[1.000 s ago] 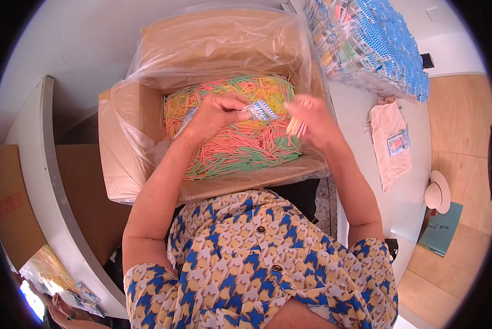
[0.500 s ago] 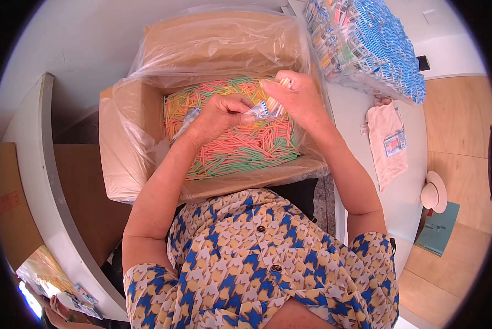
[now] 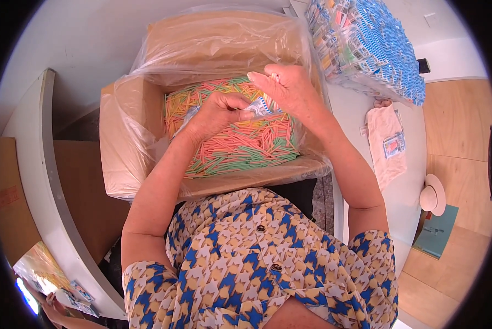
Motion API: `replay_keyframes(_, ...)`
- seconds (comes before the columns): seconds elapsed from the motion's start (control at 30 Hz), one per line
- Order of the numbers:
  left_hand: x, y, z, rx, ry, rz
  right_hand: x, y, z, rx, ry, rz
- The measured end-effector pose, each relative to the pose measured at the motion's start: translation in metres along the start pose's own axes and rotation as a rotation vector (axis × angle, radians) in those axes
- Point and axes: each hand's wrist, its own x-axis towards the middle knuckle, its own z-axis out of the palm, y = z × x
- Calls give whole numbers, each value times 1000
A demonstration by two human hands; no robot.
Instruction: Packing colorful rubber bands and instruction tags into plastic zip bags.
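Observation:
My left hand (image 3: 216, 114) pinches a small clear bag (image 3: 261, 106) with a blue-and-white striped edge, its mouth toward my right hand. In my right hand (image 3: 296, 92) is a bundle of thin pale sticks (image 3: 271, 101), its lower end at the bag's mouth; the curled fingers lie around it and the thumb is stretched out to the left. How far the sticks reach into the bag cannot be made out. Both hands are over loose pink, green, yellow and orange sticks (image 3: 251, 145) in a cardboard box (image 3: 123, 140). Beneath my left wrist shows another bit of clear packaging (image 3: 188, 116).
A clear plastic liner (image 3: 224, 41) drapes over the box's flaps. On the white table (image 3: 361, 181) at right stand a large bag of filled blue-edged packets (image 3: 375, 52) and a pink cloth (image 3: 385, 145) with a packet on it. Another person's hand (image 3: 54, 307) shows at lower left.
My right hand has shifted slightly left and up, its thumb now stretched out away from the sticks. The bundle sits lower at the bag's mouth. My left hand has barely moved.

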Motion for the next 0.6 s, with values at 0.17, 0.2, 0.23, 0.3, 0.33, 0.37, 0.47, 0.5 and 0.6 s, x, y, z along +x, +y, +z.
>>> replay_keyframes(0.17, -1, 1, -2, -55, 44, -38, -4, 1, 10, -32, 102, -58)
replay_keyframes(0.2, -2, 0, -2, -82, 45, -48, -6, -2, 11, -20, 110, -88)
replay_keyframes(0.23, -3, 1, -2, -80, 45, -49, -9, -2, 10, -18, 111, -88)
replay_keyframes(0.3, -4, 3, 0, -142, 62, -85, -14, 0, 4, 195, 87, -7)
replay_keyframes(0.33, -4, 2, 0, -138, 65, -86, -17, 3, 2, 199, 87, -9)
replay_keyframes(0.37, -3, 0, 0, -176, 58, -86, -21, 7, -1, 190, 140, -25)
replay_keyframes(0.47, 0, -3, 3, -190, 39, -76, -33, 11, 12, 137, 296, -147)
replay_keyframes(0.5, 1, -4, 4, -175, 28, -64, -35, 12, 20, 84, 394, -251)
replay_keyframes(0.6, 11, -16, -2, 86, 30, -201, -44, 33, 29, -115, 385, -426)
